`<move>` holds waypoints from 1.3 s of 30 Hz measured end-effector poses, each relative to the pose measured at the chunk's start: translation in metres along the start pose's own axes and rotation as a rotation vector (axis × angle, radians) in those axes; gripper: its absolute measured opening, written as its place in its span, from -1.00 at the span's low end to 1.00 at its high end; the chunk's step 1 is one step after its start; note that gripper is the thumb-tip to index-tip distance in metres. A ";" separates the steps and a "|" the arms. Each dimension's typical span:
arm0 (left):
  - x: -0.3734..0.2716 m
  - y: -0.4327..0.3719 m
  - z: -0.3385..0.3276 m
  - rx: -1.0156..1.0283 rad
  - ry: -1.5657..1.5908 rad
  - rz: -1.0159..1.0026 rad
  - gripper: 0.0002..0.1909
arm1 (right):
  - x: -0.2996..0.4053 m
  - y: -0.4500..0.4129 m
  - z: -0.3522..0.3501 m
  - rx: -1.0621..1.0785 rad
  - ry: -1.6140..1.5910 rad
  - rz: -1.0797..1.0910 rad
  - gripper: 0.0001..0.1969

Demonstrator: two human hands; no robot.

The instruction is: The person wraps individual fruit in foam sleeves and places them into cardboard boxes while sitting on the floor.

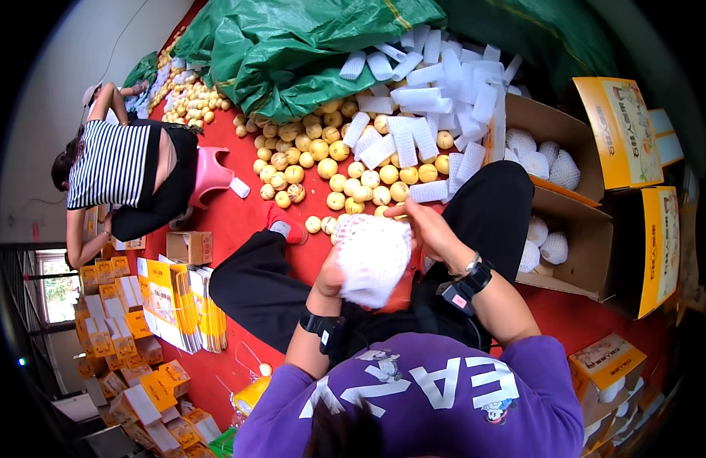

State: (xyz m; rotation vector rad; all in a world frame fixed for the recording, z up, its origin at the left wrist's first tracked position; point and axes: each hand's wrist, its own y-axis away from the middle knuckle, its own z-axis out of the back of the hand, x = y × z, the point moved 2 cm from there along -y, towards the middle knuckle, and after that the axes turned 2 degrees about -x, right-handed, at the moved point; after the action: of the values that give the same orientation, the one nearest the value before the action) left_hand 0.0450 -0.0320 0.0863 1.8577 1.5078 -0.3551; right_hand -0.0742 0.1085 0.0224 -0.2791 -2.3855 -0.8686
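Observation:
My left hand (329, 275) grips a white foam net sleeve (373, 260) above my lap. The sleeve is bunched into a wide shape, and whether a fruit is inside it is hidden. At its right edge is my right hand (436, 232), with the index finger stretched out over the top corner; whether it pinches the net cannot be made out. Just beyond both hands, yellow pepino melons (381, 195) with dark stripes lie loose on the red floor covering (244, 309). Empty foam net sleeves (410, 137) are heaped partly over the fruit.
To the right, open cartons (581, 246) hold foam-wrapped fruit (555, 248). A green tarpaulin (307, 51) lies behind the fruit. At left, a person in a striped top (115, 163) bends near a pink stool (211, 174). Flattened cartons (178, 303) and stacked boxes (138, 395) stand lower left.

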 end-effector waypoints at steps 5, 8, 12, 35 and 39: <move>0.021 0.003 0.041 -0.173 0.275 -0.061 -0.05 | 0.007 0.007 -0.019 0.265 -0.292 0.243 -0.70; 0.009 -0.015 0.070 -0.252 0.232 -0.144 -0.09 | 0.030 0.016 -0.015 -0.067 0.339 0.402 -0.80; 0.003 -0.030 0.033 -0.294 -0.636 -0.487 -0.19 | 0.025 0.034 -0.037 -0.414 0.825 0.904 -0.74; -0.009 -0.094 0.101 -0.445 -0.800 -0.011 -0.72 | 0.002 0.214 0.335 -0.548 1.386 -0.376 -0.57; -0.036 -0.125 0.149 -0.495 -0.853 0.044 -0.74 | 0.062 0.249 0.287 -0.894 1.316 0.052 -0.74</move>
State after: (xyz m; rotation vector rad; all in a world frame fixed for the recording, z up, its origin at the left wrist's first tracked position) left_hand -0.0502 -0.1494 -0.0416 1.1139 0.8523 -0.5939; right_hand -0.1600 0.4835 0.0100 -0.0398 -0.7168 -1.4308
